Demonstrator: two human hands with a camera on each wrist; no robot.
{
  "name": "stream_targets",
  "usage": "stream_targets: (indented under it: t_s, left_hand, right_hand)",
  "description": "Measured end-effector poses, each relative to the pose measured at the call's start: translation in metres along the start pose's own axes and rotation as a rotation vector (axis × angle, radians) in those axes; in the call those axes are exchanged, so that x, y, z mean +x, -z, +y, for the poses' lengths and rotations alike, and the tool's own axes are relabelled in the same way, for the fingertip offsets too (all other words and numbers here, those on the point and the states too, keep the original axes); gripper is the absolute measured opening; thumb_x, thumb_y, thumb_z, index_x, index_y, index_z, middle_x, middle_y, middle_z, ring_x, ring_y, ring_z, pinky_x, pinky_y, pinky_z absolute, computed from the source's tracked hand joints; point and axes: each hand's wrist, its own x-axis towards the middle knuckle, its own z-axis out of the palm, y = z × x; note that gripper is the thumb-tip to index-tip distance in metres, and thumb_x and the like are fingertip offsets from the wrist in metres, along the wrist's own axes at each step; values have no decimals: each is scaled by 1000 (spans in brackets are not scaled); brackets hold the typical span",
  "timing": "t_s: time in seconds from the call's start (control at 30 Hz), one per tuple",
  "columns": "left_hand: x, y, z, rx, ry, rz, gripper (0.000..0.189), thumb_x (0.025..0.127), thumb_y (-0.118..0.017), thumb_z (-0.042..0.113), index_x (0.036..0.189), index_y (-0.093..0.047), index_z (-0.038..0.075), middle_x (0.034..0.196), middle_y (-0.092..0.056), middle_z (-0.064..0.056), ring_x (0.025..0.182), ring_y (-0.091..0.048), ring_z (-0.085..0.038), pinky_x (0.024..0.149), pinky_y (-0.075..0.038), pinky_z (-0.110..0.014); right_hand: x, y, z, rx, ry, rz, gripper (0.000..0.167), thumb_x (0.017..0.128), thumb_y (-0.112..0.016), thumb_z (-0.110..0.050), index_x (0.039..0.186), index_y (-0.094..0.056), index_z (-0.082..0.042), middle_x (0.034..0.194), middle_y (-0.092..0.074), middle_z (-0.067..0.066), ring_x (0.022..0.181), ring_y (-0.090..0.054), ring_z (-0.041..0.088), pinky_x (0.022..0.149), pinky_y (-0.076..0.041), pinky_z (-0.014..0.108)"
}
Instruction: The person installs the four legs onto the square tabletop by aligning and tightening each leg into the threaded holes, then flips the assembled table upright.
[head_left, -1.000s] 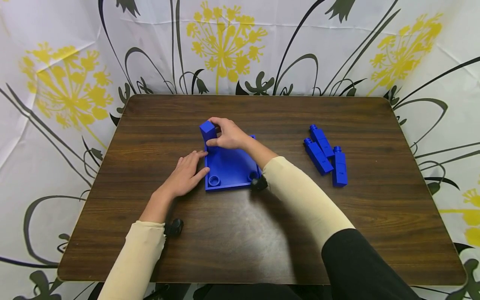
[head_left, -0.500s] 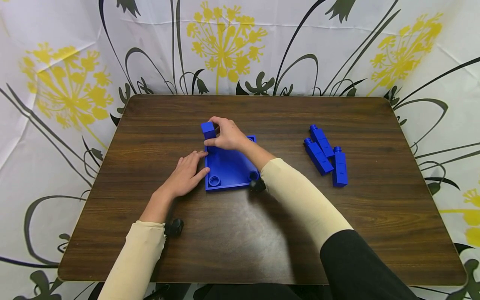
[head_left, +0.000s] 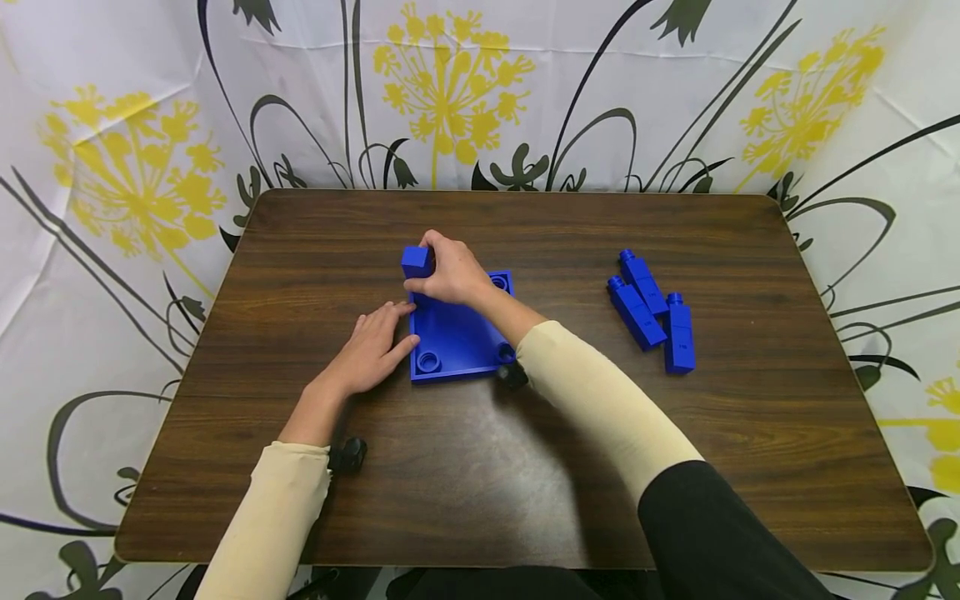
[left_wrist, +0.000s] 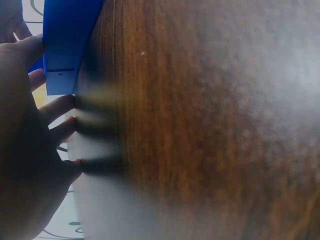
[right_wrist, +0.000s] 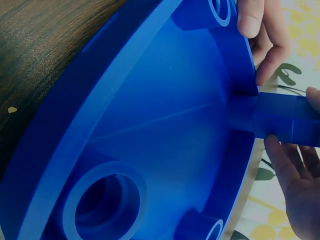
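Observation:
A blue square tabletop piece (head_left: 461, 325) with raised edges and round corner sockets lies upside down on the table. At its far left corner stands a blue block-shaped leg (head_left: 416, 262), gripped by my right hand (head_left: 453, 271) between thumb and fingers. In the right wrist view the leg (right_wrist: 287, 117) meets the corner, where its end covers the socket. My left hand (head_left: 369, 346) rests along the left edge of the piece, fingers spread. The left wrist view has its fingertips down on the wood beside the blue side wall (left_wrist: 65, 45).
Three more blue legs (head_left: 637, 312) with round threaded ends lie grouped on the right side of the brown wooden table (head_left: 765, 417). A white curtain (head_left: 480, 100) with yellow and grey flowers hangs behind the table.
The leg has turned and straightened at the corner, its top shifting slightly down. My right hand has rotated a little with it. The left hand stays where it was.

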Motion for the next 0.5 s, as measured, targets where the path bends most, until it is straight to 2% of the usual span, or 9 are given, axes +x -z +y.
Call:
stream_targets:
  t_s: [0.3, 0.5]
  left_hand:
    - [1, 0, 0, 6, -3, -1, 60, 104, -42, 45, 151, -32, 9, 155, -32, -15, 147, -14, -39, 110, -8, -67]
    - [1, 0, 0, 4, 2, -10, 61, 104, -43, 45, 151, -31, 9, 155, -31, -15, 147, -13, -39, 110, -8, -68]
  right_hand:
    - [-1, 0, 2, -4, -12, -5, 46, 81, -80, -35, 112, -54, -11, 99, -64, 1, 86, -60, 13, 76, -46, 25]
    - [-1, 2, 3, -32, -4, -45, 61, 81, -79, -43, 126, -51, -13, 111, -63, 3, 98, -60, 15, 84, -47, 29]
